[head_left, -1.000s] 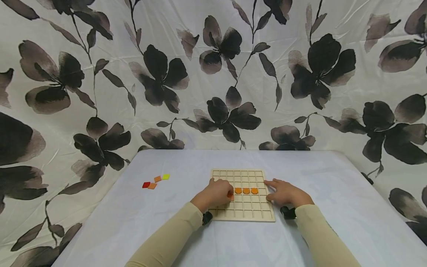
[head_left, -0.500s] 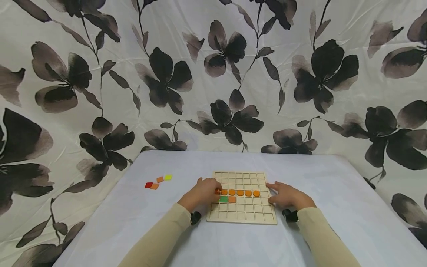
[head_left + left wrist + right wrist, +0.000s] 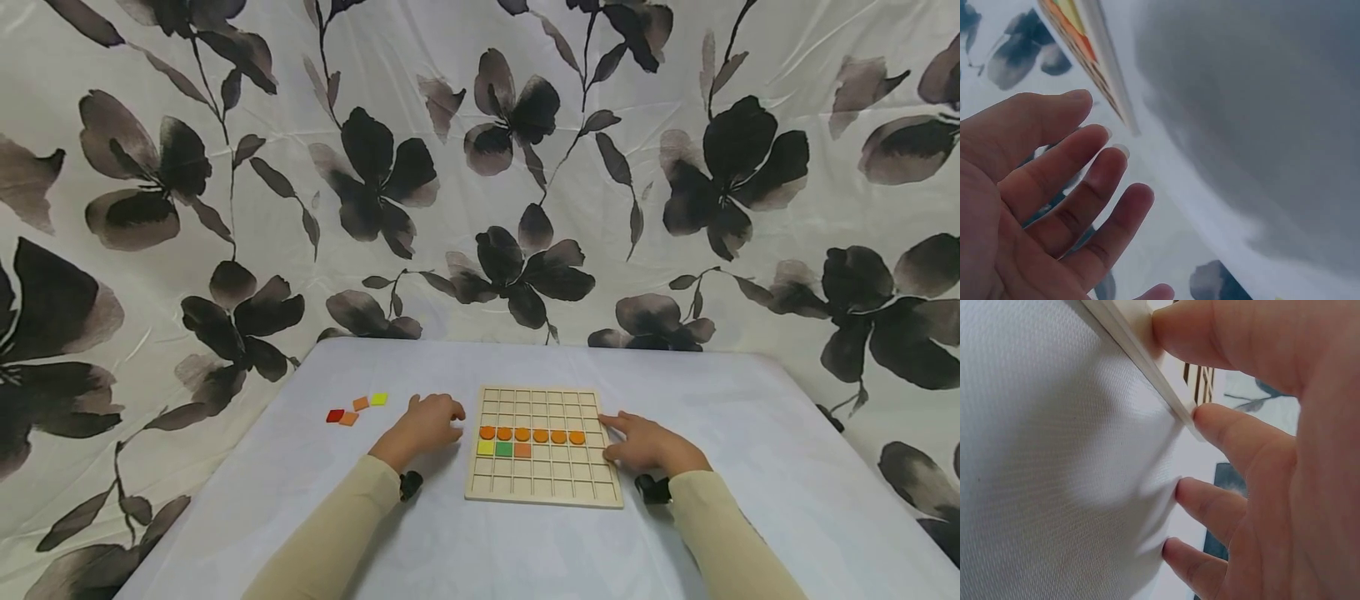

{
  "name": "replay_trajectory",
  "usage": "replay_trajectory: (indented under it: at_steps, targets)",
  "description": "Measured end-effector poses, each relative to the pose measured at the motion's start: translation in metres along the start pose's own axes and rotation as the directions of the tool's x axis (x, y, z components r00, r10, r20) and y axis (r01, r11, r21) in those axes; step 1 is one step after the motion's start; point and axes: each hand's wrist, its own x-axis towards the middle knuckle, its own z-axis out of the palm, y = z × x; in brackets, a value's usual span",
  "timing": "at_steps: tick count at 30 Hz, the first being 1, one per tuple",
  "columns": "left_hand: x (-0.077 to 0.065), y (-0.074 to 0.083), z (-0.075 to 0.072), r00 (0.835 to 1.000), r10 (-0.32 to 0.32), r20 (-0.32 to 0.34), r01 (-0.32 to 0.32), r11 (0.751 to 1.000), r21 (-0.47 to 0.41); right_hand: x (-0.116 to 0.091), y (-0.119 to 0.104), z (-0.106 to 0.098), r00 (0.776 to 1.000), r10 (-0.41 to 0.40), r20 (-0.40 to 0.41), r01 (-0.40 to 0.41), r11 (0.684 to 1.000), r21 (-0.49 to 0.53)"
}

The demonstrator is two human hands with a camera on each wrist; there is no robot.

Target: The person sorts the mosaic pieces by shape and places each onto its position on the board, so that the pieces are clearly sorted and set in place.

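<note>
Setting tiles [image 3: 504, 449] into the board [image 3: 550, 475], I judge. My left fingers [image 3: 1116, 231] relaxed, empty, left of it; right fingers [image 3: 1229, 428] touch its right edge. Next likely needs pinching a loose tile [image 3: 348, 418], far left.

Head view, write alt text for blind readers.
A gridded board holds six orange discs in a row above yellow, green and orange tiles. The right hand touches its edge; the empty left hand is between it and loose tiles.

lettering, numbers — none legible
</note>
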Motion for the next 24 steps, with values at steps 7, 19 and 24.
replay_trajectory:
  at_steps: [7,19,24]
  targets:
    - [-0.003,-0.02,-0.003,0.999,-0.051,0.008,0.051,0.998,0.021,0.0,0.0,0.001,1.0,-0.005,0.002,0.005,1.0,-0.005]
    - [-0.011,-0.058,-0.009,0.997,-0.082,0.004,0.082,0.996,0.025,-0.001,-0.002,0.0,1.0,-0.006,-0.002,0.006,1.0,-0.006]
    - [-0.015,-0.075,-0.011,0.996,-0.086,-0.027,0.087,0.995,0.041,-0.002,-0.002,0.0,1.0,-0.017,-0.002,0.017,1.0,-0.02]
